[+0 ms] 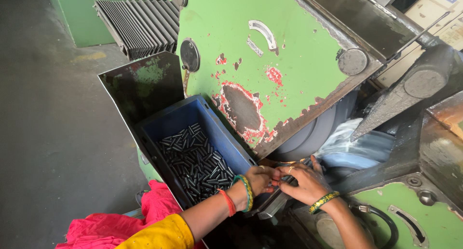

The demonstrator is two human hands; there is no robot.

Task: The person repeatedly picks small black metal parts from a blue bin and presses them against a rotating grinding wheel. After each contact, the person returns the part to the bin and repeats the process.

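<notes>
Risked pinched fingers, judging by how close both hands worked to the grey grinding wheel (308, 133) at one o'clock, under the chipped green guard (270, 61); could also have spilled pins off the metal rail (272, 205). Left hand (260, 179) curled shut around a few dark steel pins (284, 178), right hand (306, 181) half open, fingertips pressing the same pins. Blue bin (226, 138) of loose pins sat at ten o'clock, just beside the left wrist.
</notes>
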